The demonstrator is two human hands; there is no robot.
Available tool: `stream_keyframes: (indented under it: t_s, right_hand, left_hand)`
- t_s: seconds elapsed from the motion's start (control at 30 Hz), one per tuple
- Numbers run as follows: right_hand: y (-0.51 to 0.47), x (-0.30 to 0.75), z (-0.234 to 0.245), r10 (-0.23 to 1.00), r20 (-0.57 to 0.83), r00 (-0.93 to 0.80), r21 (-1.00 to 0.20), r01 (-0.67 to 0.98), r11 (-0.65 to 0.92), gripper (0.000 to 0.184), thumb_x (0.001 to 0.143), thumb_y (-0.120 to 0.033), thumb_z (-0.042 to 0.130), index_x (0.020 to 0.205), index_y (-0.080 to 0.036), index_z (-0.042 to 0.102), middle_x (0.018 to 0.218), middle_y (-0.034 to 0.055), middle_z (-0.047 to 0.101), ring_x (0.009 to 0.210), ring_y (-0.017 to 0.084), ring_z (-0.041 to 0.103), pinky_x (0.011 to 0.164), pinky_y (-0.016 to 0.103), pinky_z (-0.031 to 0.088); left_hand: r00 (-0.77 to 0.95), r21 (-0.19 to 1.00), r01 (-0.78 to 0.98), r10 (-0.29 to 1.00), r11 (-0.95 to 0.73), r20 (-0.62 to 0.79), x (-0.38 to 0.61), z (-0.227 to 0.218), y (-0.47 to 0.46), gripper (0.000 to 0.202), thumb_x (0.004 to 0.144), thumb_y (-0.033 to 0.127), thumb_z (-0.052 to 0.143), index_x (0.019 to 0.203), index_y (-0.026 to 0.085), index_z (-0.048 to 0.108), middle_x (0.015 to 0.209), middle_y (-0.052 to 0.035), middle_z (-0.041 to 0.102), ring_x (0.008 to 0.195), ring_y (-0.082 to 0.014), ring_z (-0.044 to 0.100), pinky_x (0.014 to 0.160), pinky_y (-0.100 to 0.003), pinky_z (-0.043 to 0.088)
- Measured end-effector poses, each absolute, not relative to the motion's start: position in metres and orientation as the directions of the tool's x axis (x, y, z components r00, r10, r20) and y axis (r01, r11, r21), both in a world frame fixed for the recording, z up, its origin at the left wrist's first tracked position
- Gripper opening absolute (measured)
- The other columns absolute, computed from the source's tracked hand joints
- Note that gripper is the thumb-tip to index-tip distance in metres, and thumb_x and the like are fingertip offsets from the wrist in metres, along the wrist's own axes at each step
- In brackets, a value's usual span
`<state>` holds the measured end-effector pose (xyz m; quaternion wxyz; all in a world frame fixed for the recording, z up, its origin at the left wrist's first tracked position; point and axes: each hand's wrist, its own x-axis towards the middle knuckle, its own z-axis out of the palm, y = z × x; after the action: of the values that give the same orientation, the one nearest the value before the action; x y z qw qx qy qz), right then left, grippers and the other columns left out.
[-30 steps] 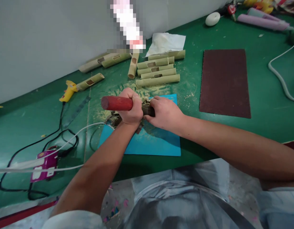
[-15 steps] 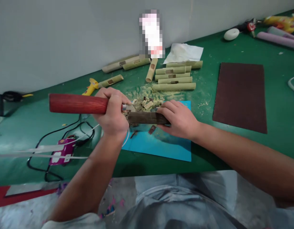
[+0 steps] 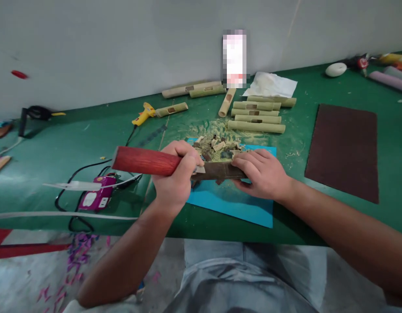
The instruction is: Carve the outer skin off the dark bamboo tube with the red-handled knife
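My left hand [image 3: 177, 178] is closed round a tool with a long red wooden handle [image 3: 144, 161] that sticks out to the left. Its working end meets a dark brown bamboo piece [image 3: 218, 171], which lies level above a blue mat [image 3: 233, 200]. My right hand [image 3: 262, 174] grips that piece from the right, fingers pressed on top. A heap of wood chips and shavings [image 3: 215, 148] lies just behind both hands on the mat's far edge.
Several pale bamboo tubes [image 3: 256, 117] lie in a row behind the mat, more along the wall. A yellow glue gun [image 3: 142, 115], a purple power strip [image 3: 98, 198] with cables, a brown sheet [image 3: 346, 150] at right, and white paper [image 3: 270, 84] sit on the green table [image 3: 73, 143].
The view has swung left and down. My hands moved apart then closer again along the brown piece; the red handle slid left, then back right. More chips show behind the hands.
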<state>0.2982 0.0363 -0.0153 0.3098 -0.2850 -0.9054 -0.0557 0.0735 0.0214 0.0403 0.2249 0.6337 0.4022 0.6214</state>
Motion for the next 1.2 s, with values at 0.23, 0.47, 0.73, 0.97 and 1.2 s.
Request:
stream_keyframes:
  t_s: [0.23, 0.47, 0.73, 0.97, 1.2]
  right_hand:
    - [0.038, 0.297, -0.015, 0.274, 0.702, -0.657, 0.098, 0.471, 0.876, 0.025, 0.1, -0.019, 0.05, 0.124, -0.016, 0.056, 0.111, 0.0106, 0.076, 0.092, 0.021, 0.066, 0.079, 0.036, 0.042]
    - [0.039, 0.296, -0.015, 0.304, 0.694, -0.653, 0.096, 0.502, 0.859, 0.022, 0.101, -0.019, 0.051, 0.123, -0.015, 0.056, 0.111, 0.0111, 0.076, 0.1, 0.023, 0.066, 0.08, 0.035, 0.043]
    - [0.033, 0.291, -0.022, 0.478, 0.559, -0.677, -0.015, 0.569, 0.822, 0.029, 0.088, -0.026, 0.062, 0.114, -0.012, 0.063, 0.101, 0.0119, 0.076, 0.086, 0.025, 0.068, 0.072, 0.037, 0.042]
    - [0.034, 0.29, -0.026, 0.555, 0.458, -0.694, -0.035, 0.61, 0.791, 0.024, 0.089, -0.025, 0.064, 0.11, -0.014, 0.064, 0.1, 0.013, 0.074, 0.09, 0.027, 0.066, 0.076, 0.037, 0.04]
    - [0.033, 0.29, -0.024, 0.596, 0.374, -0.711, -0.053, 0.625, 0.779, 0.023, 0.089, -0.026, 0.067, 0.108, -0.014, 0.064, 0.107, 0.0137, 0.074, 0.092, 0.027, 0.066, 0.076, 0.037, 0.038]
  left_hand:
    - [-0.081, 0.827, 0.259, 0.842, -0.499, 0.534, 0.069, 0.032, 0.017, 0.024, 0.09, 0.019, 0.063, 0.066, 0.022, 0.063, 0.066, 0.0014, 0.062, 0.06, -0.0136, 0.056, 0.061, -0.031, 0.048]
    - [-0.052, 0.821, 0.34, 0.863, -0.458, 0.502, 0.079, 0.042, 0.01, 0.02, 0.09, 0.022, 0.07, 0.07, 0.022, 0.065, 0.069, 0.0026, 0.065, 0.065, -0.013, 0.061, 0.065, -0.029, 0.051]
    - [-0.002, 0.797, 0.433, 0.884, -0.421, 0.468, 0.093, 0.03, 0.02, 0.025, 0.091, 0.029, 0.071, 0.07, 0.022, 0.061, 0.069, 0.004, 0.061, 0.067, -0.0117, 0.059, 0.067, -0.028, 0.05]
    - [0.01, 0.834, 0.407, 0.915, -0.372, 0.403, 0.099, 0.014, 0.028, 0.027, 0.091, 0.031, 0.07, 0.068, 0.022, 0.057, 0.068, 0.004, 0.058, 0.065, -0.0118, 0.057, 0.067, -0.03, 0.05]
    - [-0.007, 0.839, 0.421, 0.924, -0.344, 0.382, 0.099, 0.008, 0.032, 0.028, 0.091, 0.034, 0.07, 0.069, 0.022, 0.057, 0.07, 0.0029, 0.06, 0.069, -0.0137, 0.059, 0.073, -0.033, 0.051]
